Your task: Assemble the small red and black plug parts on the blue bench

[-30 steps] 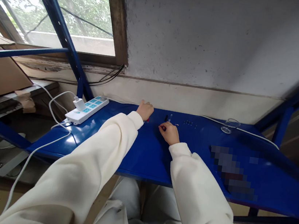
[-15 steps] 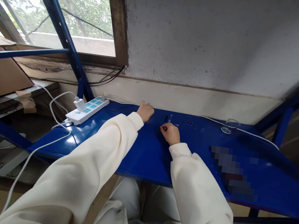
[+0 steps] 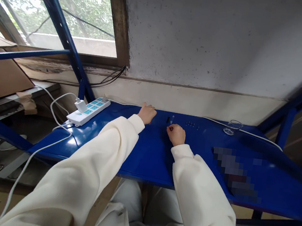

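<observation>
My left hand point(image 3: 147, 114) is near the back edge of the blue table point(image 3: 145, 153), its fingers curled downward and closed. Whatever it may hold is hidden beneath it. To its right, my right hand point(image 3: 176, 134) is closed in a pinch just above the tabletop; what sits between thumb and fingers is too small to make out. Just beyond the right hand lie a short black piece point(image 3: 168, 119) and a small clear piece point(image 3: 172, 119), side by side. Several tiny dark parts point(image 3: 190, 124) are lined up right of them.
A clear glass cup point(image 3: 229, 131) stands at the back right, by a white cable point(image 3: 261, 139). At left is a white power strip point(image 3: 83, 118) with a plugged-in adapter point(image 3: 80, 104). A blurred, pixelated object point(image 3: 232, 170) lies at right. Blue metal posts point(image 3: 285, 127) flank the table.
My right hand has shifted slightly to the right and stays pinched. A small reddish bit beside my left hand no longer shows; that hand has barely moved.
</observation>
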The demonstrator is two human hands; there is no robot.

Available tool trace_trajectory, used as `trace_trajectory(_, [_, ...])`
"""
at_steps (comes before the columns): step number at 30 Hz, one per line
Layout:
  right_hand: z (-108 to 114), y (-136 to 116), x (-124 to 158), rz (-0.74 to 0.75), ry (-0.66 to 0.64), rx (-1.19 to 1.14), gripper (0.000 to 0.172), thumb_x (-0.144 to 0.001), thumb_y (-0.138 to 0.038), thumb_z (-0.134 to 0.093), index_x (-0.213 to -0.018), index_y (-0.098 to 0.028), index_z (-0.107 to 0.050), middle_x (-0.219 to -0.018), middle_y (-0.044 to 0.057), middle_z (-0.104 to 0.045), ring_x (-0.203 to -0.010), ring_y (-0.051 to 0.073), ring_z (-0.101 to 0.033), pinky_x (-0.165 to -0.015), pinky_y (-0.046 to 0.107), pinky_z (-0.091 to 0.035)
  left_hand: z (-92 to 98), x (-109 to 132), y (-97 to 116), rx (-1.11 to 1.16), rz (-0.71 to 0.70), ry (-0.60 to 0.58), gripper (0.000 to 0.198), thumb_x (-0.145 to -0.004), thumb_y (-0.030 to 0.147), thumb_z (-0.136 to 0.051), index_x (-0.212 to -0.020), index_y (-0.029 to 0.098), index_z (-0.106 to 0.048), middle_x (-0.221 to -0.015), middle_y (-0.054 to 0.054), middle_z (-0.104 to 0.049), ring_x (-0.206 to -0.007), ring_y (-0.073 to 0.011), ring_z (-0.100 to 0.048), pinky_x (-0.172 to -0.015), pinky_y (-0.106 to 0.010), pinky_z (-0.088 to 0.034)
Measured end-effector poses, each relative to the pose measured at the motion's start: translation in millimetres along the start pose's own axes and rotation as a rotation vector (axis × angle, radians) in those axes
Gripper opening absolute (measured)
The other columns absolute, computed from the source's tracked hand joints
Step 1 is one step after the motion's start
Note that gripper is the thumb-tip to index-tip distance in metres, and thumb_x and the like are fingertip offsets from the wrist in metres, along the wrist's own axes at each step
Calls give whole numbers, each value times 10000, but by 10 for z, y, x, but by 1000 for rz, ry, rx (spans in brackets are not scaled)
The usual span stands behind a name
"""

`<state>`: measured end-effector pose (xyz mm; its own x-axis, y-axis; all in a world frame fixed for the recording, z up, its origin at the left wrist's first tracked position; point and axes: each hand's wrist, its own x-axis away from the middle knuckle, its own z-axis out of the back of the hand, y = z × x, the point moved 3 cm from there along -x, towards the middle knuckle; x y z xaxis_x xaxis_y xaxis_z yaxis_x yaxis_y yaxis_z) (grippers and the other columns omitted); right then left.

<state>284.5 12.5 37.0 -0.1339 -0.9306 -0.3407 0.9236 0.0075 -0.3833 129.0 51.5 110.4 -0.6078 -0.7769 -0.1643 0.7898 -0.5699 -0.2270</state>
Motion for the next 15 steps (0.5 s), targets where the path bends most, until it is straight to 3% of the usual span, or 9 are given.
trace_trajectory(5, [16,135,-38,-165,52,39,216,-778,-296,-466,-769,-177,-646,-824,72,-641,-757,172,-586,-670,272,-365,-26,108,253,278,99,217,155,-787,163,-455,-811,149,-607,-893,-86,-604,-905,-213,-531,-829,-390,-350])
trace_trajectory(9, [-18,211,-72,-217,96,-24,238,-743,-301,-497,-867,-168,-650,-893,91,-635,-844,202,-577,-701,292,-384,-244,250,551,694,269,296,167,-802,206,-440,-810,173,-603,-779,-35,-632,-701,-131,-571,-656,-245,-425])
trace_trajectory(12, [-56,233,-102,-224,109,-78,287,-730,-314,-510,-938,-163,-638,-933,102,-625,-876,214,-569,-711,306,-394,-405,363,707,800,392,413,175,-804,209,-431,-816,183,-604,-752,-20,-636,-661,-120,-572,-634,-235,-430])
trace_trajectory(15, [-94,238,-155,-228,87,-95,309,-721,-338,-527,-956,-165,-629,-939,107,-620,-895,216,-566,-727,314,-397,-504,417,797,845,381,431,162,-788,204,-451,-827,194,-607,-727,-7,-634,-630,-109,-566,-621,-224,-432])
